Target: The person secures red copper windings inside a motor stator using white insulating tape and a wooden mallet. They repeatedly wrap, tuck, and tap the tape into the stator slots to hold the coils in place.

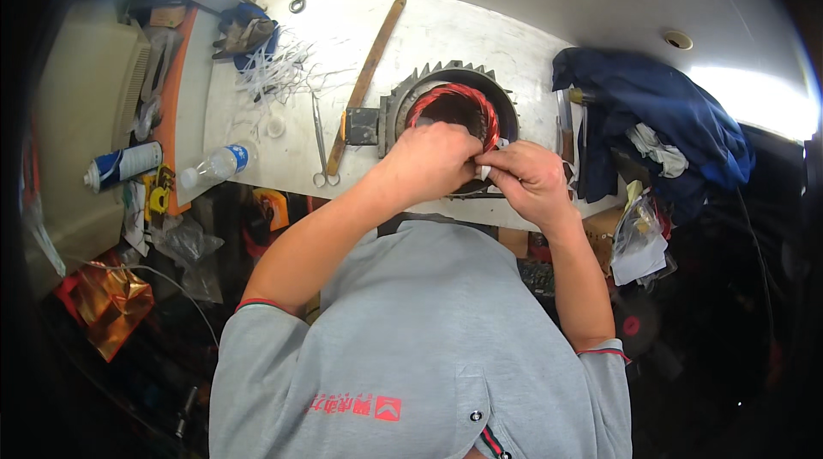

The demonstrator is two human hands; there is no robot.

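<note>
A finned grey motor housing (509,101) lies on the white bench with its round opening toward me. Inside its rim runs a ring of red copper winding (480,99), bound in a rope-like bundle. My left hand (435,161) is closed at the near side of the ring, fingers curled; what they grip is hidden. Just right of it, my right hand (531,180) pinches a thin white tape (485,172) beside the winding. The fingertips of both hands nearly meet there. A dark terminal box (362,126) juts from the housing's left side.
Left of the housing lie a long wooden stick (377,52), scissors (321,146), a heap of white strips (273,72) and a plastic bottle (214,166). A spray can (124,165) lies farther left. Dark blue cloth (651,108) covers the right end, near a metal ring (297,4) at the far left.
</note>
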